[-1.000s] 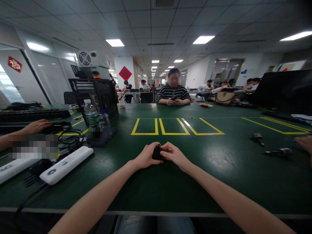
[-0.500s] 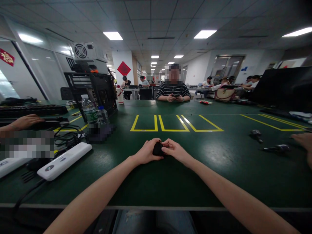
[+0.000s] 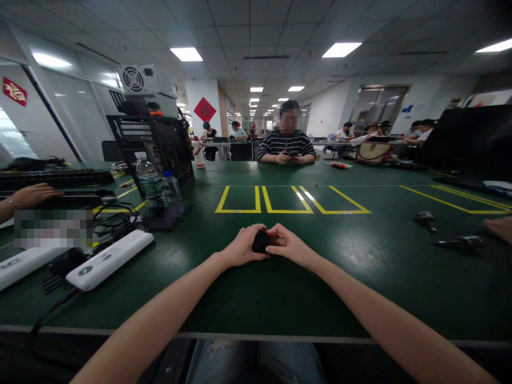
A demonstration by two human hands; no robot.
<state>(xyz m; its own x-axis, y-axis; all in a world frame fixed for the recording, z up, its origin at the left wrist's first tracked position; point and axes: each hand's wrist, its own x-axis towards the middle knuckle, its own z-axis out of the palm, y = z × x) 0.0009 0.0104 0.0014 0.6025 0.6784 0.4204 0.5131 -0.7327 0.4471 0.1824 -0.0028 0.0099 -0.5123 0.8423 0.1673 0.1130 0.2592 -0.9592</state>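
Note:
Between my hands is a small, rounded black object, just above or on the green table; its exact kind does not show. My left hand wraps round its left side, thumb at the near edge and fingers over the far side. From the right, the thumb and fingertips of my right hand pinch the same object. Parts of it are hidden behind my fingers. Yellow tape outlines lie on the table just beyond both hands.
White power strips, black cables and water bottles stand or lie left, before an open computer case. Two dark tools lie right. Other people's hands reach in at both sides; a person in stripes sits opposite.
The view has shifted slightly. Both hands stay around the black object in nearly the same place, and a little more of its surface shows between them.

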